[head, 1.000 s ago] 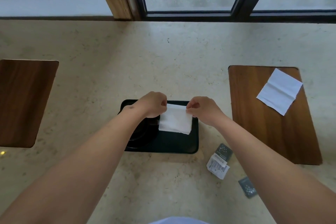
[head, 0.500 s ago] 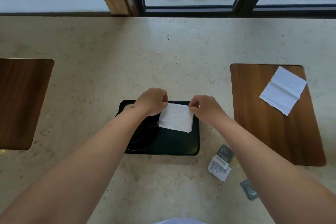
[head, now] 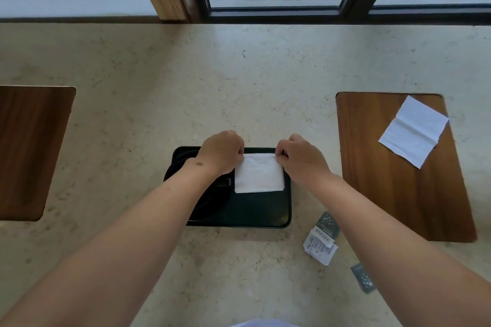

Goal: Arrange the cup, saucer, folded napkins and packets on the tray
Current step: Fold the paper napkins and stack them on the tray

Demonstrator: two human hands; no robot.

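Note:
A dark tray (head: 255,218) lies on the stone counter in front of me. A folded white napkin (head: 259,174) rests over its far right part. My left hand (head: 221,151) pinches the napkin's far left corner and my right hand (head: 301,158) pinches the far right corner. A dark saucer (head: 210,202) with the cup sits on the tray's left side, mostly hidden under my left forearm. A second white napkin (head: 413,131), creased and unfolded, lies on the wooden board at right. Three packets lie right of the tray: a white one (head: 320,247), a grey one (head: 328,221) and another grey one (head: 364,277).
A wooden board (head: 398,180) lies on the counter to the right, another wooden board (head: 29,151) to the left. The counter ends at a dark window frame (head: 276,12) with a wooden post at the back.
Both hands have squared the napkin on the tray; it now lies flatter and straighter, with its far edge along the tray's far rim. The packets and the other napkin stayed put.

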